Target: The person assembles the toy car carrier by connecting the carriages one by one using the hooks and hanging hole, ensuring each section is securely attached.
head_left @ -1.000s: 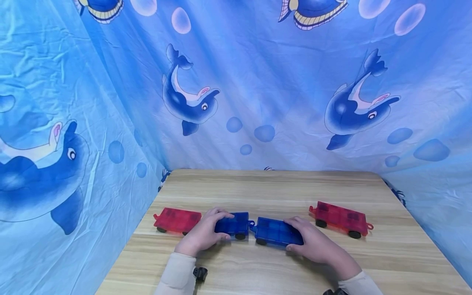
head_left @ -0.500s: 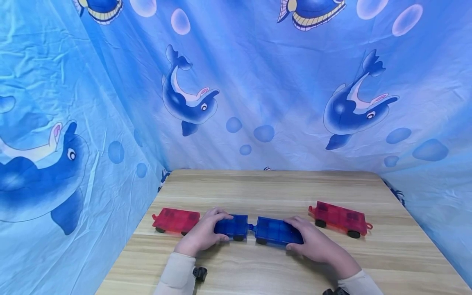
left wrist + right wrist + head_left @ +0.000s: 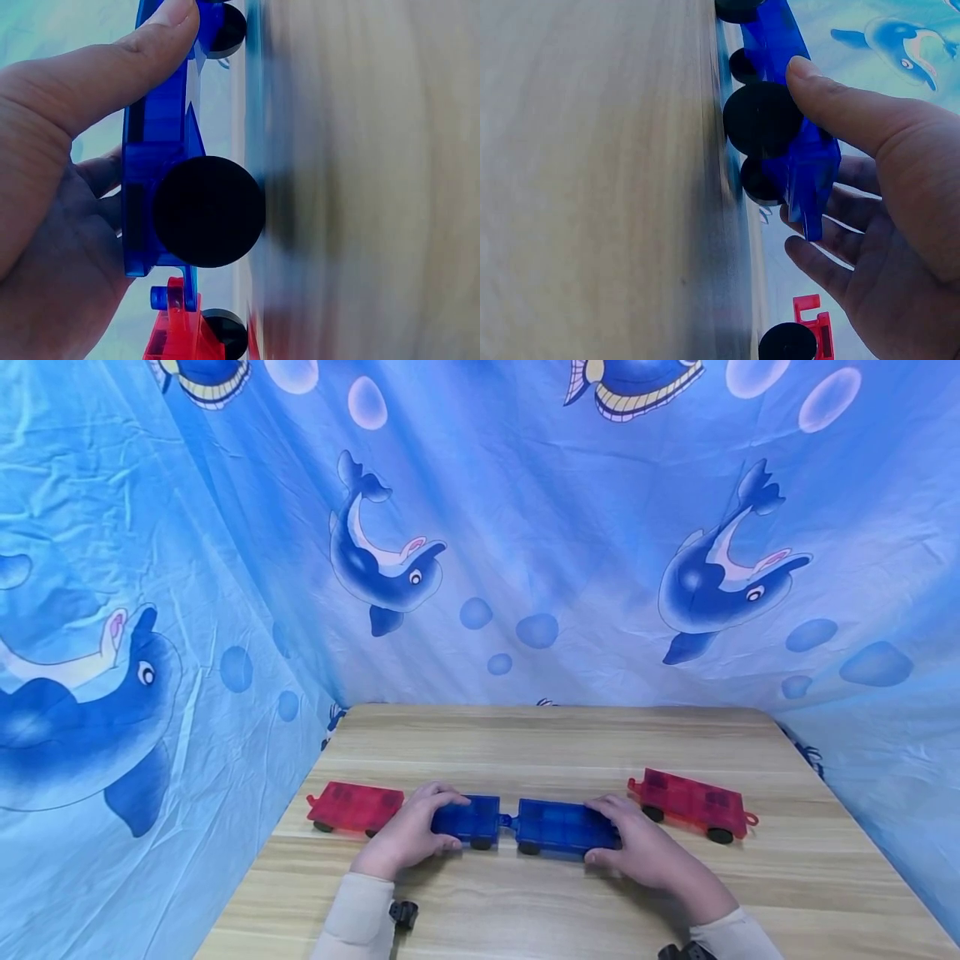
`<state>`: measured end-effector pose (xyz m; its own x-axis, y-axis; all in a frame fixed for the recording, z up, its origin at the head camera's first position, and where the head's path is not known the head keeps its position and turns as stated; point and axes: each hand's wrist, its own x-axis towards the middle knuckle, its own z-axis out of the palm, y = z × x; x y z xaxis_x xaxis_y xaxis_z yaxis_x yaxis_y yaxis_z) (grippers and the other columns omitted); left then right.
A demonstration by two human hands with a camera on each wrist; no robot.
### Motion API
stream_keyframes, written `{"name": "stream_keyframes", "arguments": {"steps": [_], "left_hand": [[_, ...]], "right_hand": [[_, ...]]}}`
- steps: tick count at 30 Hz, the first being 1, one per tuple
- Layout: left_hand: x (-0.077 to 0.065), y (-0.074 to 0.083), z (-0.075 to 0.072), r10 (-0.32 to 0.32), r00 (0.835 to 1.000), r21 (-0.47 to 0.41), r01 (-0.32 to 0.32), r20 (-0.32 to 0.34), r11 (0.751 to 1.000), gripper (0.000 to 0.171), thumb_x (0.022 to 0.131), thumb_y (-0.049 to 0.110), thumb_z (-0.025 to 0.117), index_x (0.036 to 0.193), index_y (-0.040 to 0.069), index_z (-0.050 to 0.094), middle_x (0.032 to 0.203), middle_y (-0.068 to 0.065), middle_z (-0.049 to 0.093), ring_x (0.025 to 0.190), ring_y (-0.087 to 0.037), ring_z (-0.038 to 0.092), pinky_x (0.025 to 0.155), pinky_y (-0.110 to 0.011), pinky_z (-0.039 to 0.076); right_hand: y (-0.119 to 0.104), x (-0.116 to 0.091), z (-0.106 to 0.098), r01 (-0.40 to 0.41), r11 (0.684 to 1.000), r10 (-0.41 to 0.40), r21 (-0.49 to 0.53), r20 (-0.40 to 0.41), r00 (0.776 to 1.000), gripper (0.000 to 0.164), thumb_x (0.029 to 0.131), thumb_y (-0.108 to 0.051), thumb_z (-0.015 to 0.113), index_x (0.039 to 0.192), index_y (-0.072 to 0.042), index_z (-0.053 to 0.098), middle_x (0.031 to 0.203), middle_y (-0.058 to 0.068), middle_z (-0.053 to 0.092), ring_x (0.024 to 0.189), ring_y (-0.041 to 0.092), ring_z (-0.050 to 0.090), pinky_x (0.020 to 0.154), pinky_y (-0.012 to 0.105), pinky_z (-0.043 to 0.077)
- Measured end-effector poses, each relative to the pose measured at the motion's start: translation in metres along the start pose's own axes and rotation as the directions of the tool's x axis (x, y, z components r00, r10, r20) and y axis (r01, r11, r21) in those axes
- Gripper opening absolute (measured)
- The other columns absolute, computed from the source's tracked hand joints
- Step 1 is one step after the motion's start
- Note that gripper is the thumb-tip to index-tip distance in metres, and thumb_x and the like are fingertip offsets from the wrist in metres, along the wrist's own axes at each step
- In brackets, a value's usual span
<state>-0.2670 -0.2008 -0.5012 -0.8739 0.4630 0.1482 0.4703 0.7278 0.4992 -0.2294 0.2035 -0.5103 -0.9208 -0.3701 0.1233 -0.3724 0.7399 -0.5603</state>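
Two see-through blue toy train cars with black wheels stand end to end on the table. My left hand (image 3: 412,831) grips the left blue car (image 3: 480,817), thumb on its near side and fingers over the far side. The right blue car (image 3: 558,825) is held the same way by my right hand (image 3: 637,847) at its right end. Between them the coupling (image 3: 508,822) shows hook and ring overlapping. Behind my left hand is a red car (image 3: 360,807); in the left wrist view its red coupling (image 3: 175,289) meets the blue car's peg (image 3: 159,298).
Another red car (image 3: 693,803) stands apart at the right, angled, with a hook toward the blue cars and a ring at its far end. The wooden table (image 3: 555,743) ends against a blue dolphin-print cloth (image 3: 525,527) at the back and sides.
The left blue car's right end has come down, its ring now level with the right car's hook. Both blue cars and the left red car have shifted slightly left.
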Motion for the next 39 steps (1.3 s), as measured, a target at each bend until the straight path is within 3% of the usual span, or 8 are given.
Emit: {"name": "stream_keyframes", "arguments": {"steps": [13,31,39], "left_hand": [[-0.0035,-0.0053,-0.0086,-0.037,0.999,-0.022,0.037,0.002,0.999,0.061,0.079,0.024,0.094,0.134,0.026,0.069,0.136,0.004,0.055,0.130,-0.029,0.051,0.106,-0.054,0.048],[-0.0026,-0.0049,-0.0079,-0.045,0.999,-0.016,0.045,0.000,0.999,0.061,0.078,0.024,0.095,0.134,0.028,0.069,0.139,0.001,0.056,0.133,-0.032,0.051,0.106,-0.058,0.048],[-0.0023,-0.0031,-0.0083,-0.061,0.998,-0.010,0.061,-0.015,0.998,0.069,0.078,0.035,0.095,0.140,0.027,0.065,0.144,0.002,0.053,0.135,-0.030,0.049,0.106,-0.056,0.049]], "right_hand": [[0.0008,0.0011,0.0014,-0.013,1.000,0.013,-0.001,0.013,1.000,0.078,0.087,-0.041,0.087,0.153,-0.015,0.055,0.148,0.006,0.052,0.136,0.030,0.051,0.108,0.058,0.048],[0.0040,-0.0005,0.0011,-0.008,1.000,0.008,-0.002,0.019,1.000,0.080,0.088,-0.044,0.085,0.155,-0.014,0.052,0.154,0.014,0.048,0.140,0.038,0.047,0.108,0.061,0.046],[0.0021,0.0014,-0.0029,-0.021,1.000,0.021,-0.005,0.015,1.000,0.086,0.086,-0.042,0.087,0.157,-0.014,0.048,0.156,0.013,0.048,0.141,0.037,0.048,0.109,0.060,0.045]]}}
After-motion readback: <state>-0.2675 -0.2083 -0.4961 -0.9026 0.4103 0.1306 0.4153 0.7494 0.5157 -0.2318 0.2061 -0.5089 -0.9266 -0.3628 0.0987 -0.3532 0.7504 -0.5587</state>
